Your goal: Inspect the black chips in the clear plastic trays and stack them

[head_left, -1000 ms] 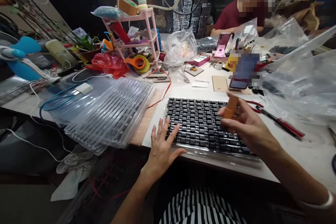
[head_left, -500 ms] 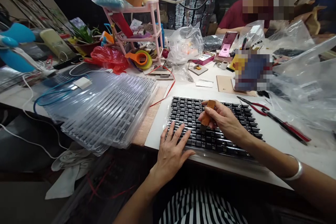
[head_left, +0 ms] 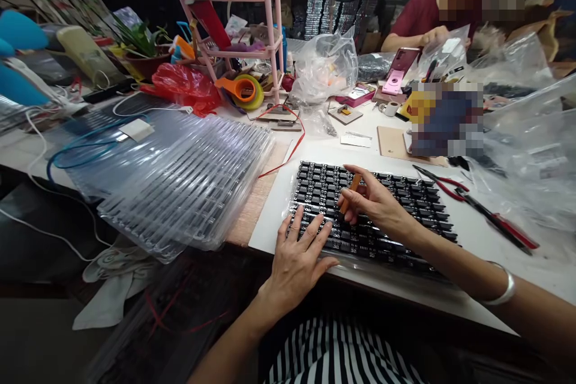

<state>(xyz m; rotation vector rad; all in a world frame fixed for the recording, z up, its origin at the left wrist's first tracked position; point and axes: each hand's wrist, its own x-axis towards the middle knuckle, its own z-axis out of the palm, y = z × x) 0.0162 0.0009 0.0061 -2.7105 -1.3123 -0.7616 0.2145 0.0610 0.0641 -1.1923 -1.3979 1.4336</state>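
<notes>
Many rows of black modules already laid, lower centre; our right hand pinches brown block, our left hand spreads, grasping nothing; what's left, we can't tell.

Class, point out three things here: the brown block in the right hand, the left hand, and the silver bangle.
Brown block (head_left: 355, 183): head view, on its exposed upper part.
Left hand (head_left: 297, 259): head view, on the back of the hand.
Silver bangle (head_left: 510, 285): head view, on the band's outer curve.

Free tabletop strip beyond the circuit boards, pliers blocking rightward, plastic trays blocking leftward
</notes>
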